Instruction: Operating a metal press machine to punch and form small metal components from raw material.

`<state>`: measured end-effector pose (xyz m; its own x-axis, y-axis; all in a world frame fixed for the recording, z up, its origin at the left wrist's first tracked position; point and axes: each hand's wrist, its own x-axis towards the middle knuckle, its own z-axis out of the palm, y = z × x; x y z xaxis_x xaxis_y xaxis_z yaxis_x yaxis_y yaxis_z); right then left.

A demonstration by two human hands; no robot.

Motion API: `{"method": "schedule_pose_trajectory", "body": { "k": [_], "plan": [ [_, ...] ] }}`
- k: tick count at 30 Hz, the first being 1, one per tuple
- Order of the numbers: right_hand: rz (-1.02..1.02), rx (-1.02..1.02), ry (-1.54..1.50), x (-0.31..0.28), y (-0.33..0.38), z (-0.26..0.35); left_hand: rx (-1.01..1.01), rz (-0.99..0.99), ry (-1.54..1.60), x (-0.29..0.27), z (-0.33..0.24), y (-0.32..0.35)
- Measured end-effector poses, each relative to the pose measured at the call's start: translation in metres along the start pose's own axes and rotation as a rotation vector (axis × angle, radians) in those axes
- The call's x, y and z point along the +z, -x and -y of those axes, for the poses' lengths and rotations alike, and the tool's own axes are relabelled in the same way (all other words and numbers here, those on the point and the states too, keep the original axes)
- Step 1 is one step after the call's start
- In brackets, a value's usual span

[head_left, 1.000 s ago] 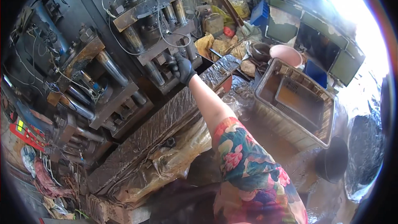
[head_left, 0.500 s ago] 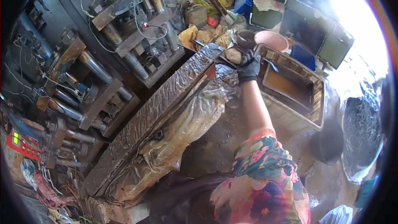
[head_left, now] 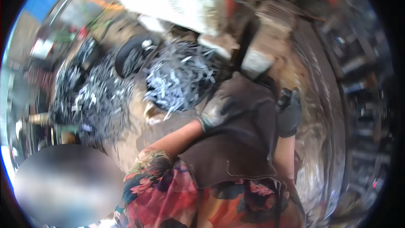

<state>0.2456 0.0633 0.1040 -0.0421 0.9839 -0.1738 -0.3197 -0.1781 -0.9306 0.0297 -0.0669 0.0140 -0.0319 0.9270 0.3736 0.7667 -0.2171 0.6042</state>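
Note:
My left hand [head_left: 214, 112], in a pale, dirt-stained glove with a greenish cuff, lies against the dark brown apron [head_left: 236, 143] over my lap. Its fingers blur into the dark cloth, so I cannot make out their shape. My right hand [head_left: 289, 116] wears a dark grey glove and is raised at the apron's right edge. Its fingers are loosely bent and a little apart, with nothing visible between them. Beside it runs a bench covered in murky clear plastic sheet [head_left: 310, 156].
Thin grey strips [head_left: 181, 78] fill a round dark container left of my knees. A larger heap of dark strips [head_left: 99, 101] lies farther left. Pale blocks [head_left: 257, 61] stand ahead, and blurred machinery [head_left: 363, 101] lines the right. A blurred oval covers the lower left.
The view has swung from the presses and the tub to the strips. My right hand has come away from the tub to beside the apron. My left hand has come into view.

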Motion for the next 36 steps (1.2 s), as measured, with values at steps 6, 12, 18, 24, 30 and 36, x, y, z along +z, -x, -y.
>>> {"method": "schedule_pose_trajectory", "body": {
  "k": [6,12,18,24,30,36],
  "plan": [
    [0.389,0.279,0.267,0.119,0.007,-0.095,-0.477,-0.508,0.192,-0.051,0.05,0.085],
    [0.783,0.441,0.589,0.196,-0.019,-0.155,-1.223,-0.287,-0.194,-0.109,0.127,0.068],
    [1.179,-0.159,1.507,0.266,-0.029,-0.234,-1.257,-0.088,-0.362,-0.11,0.166,0.044],
    [0.848,0.091,0.786,0.258,-0.047,-0.198,-1.135,-0.2,-0.332,-0.106,0.178,0.036],
    [0.732,0.601,0.073,0.195,-0.051,-0.091,-0.635,-0.79,0.073,-0.127,0.192,0.069],
    [0.534,0.54,-0.421,0.123,-0.07,-0.078,-0.823,-0.836,0.909,-0.132,0.116,0.009]
  ]
}}
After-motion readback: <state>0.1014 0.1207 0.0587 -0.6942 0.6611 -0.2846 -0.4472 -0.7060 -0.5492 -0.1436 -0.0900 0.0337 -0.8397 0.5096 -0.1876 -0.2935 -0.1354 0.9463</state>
